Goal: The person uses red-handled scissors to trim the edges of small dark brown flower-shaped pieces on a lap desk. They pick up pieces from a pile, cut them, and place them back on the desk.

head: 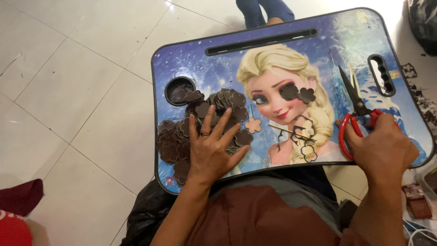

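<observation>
Head view looks down onto a lap tray printed with a cartoon figure, and everything is placed against that tray. Left hand lies flat near the tray's near-left part, fingers spread wide, palm pressing on a heap of dark brown flower-shaped cutouts; it grips nothing. Right hand sits at the tray's near-right edge, closed around the red handles of a pair of scissors whose dark blades lie together and point away toward the tray's far side.

The heap spreads from under the left hand up to a round cup recess in the tray's far-left part, which also holds a few cutouts. One paler flower cutout lies just right of the heap. Two more dark flower cutouts rest near the tray's middle. A thin stick and an offcut with flower-shaped holes lie between the hands. A long slot runs along the tray's far edge and a handle opening sits at its right. White floor tiles surround the tray.
</observation>
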{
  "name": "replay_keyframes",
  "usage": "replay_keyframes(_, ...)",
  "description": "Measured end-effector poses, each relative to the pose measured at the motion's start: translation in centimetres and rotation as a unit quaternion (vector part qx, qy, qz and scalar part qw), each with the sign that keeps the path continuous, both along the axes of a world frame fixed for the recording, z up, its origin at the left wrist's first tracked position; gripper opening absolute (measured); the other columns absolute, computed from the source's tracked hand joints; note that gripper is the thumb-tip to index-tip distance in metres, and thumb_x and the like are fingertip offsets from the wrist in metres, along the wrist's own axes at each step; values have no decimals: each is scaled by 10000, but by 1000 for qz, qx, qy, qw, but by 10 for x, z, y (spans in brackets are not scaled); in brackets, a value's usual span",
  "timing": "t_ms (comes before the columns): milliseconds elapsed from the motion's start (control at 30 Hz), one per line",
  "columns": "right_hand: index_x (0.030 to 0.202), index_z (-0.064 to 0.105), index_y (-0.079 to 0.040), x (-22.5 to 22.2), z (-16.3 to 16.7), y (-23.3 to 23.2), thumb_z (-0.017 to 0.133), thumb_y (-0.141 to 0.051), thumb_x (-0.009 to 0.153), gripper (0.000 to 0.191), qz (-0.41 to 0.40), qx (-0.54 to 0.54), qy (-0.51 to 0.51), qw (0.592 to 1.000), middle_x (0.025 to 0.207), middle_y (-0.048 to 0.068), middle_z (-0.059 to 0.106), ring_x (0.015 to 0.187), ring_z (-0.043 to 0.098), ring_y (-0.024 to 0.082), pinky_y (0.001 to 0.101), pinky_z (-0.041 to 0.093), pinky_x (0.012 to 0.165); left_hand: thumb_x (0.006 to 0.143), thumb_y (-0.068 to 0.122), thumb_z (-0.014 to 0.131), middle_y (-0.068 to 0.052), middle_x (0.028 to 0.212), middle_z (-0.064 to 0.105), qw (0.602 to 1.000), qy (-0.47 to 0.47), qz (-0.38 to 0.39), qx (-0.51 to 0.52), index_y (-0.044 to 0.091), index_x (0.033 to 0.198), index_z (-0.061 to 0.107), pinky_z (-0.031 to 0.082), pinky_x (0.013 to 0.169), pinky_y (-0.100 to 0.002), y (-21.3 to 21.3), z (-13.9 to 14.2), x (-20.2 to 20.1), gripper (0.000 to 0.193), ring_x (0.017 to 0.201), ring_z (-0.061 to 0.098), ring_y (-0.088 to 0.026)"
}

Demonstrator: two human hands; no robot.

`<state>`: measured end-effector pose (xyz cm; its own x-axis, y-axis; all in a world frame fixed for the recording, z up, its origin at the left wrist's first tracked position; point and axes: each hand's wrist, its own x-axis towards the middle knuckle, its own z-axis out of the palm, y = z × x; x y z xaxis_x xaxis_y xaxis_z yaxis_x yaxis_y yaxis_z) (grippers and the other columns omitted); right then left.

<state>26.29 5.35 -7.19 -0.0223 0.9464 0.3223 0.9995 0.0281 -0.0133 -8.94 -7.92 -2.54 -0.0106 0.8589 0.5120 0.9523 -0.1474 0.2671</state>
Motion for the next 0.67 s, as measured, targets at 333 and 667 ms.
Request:
replay_keyframes(333, 1086, 700, -112, -12, 16, 1, 736, -694, 1009, 589, -2, 9, 18, 1000, 940, 88, 751, 779, 713, 337, 478, 529, 746, 838, 334, 811, -38, 1356, 659, 998, -38, -42, 4, 179, 1092, 755, 139, 1232, -638, 0, -15, 1, 303, 1426, 453, -308)
replay_keyframes(667, 1242, 659, 44, -33, 47, 34, 835, -532, 833, 727, -28, -169, 105, 980, 1144, 248, 697, 1013, 756, 381, 438, 575, 914, 918, 135, 801, 49, 1059, 743, 990, -40, -87, 108, 163, 1059, 716, 181, 1319, -543, 7, -42, 8, 167, 1231, 660, -184)
